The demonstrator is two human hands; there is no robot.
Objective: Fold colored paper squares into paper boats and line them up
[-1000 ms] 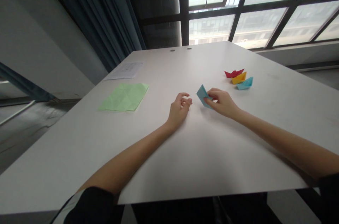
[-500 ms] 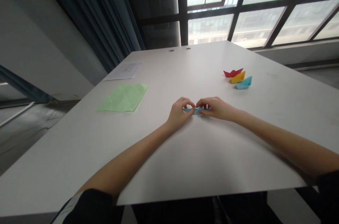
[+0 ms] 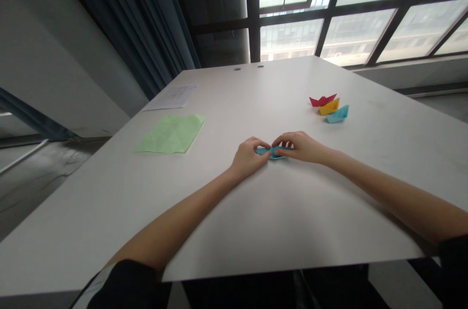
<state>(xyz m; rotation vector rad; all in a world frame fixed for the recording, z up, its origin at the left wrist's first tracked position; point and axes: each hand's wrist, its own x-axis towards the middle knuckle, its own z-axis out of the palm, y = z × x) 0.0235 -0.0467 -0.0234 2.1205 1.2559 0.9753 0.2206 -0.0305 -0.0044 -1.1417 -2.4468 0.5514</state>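
A small blue folded paper (image 3: 275, 156) lies low over the middle of the white table (image 3: 234, 221), between my two hands. My left hand (image 3: 249, 157) pinches its left part with thumb and fingers. From the other side my right hand (image 3: 300, 147) grips the right part, thumb in front and fingers behind. The fingertips of both hands nearly meet at the paper's centre. Part of the folded paper is hidden by my fingers, so its full shape does not show.
To the right stand three paper boats: a red boat (image 3: 322, 101), a yellow boat (image 3: 329, 107) and a blue boat (image 3: 338, 114). A creased green paper sheet (image 3: 171, 134) lies at left, with a printed white sheet (image 3: 171, 98) behind it. Windows and a curtain (image 3: 146, 11) border the far side.
The blue folded paper has tilted, and more of its surface shows between my fingers. My right hand has risen very slightly. Both hands keep their grip.
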